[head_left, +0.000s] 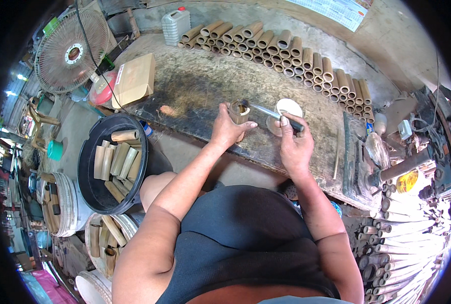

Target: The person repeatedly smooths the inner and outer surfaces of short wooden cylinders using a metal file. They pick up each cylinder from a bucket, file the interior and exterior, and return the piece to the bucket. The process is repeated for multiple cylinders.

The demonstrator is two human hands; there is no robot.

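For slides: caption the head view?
Left hand holds a short brown bamboo tube; right hand holds a dark-tipped silver tool near its rim.

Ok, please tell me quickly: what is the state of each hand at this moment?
Left hand: closed around a bamboo tube.
Right hand: closed on the dark handle of a brush.

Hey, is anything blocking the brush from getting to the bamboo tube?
No, nothing visible stands between them. The right hand holds the brush with its dark tip right by the open end of the bamboo tube, which the left hand grips.
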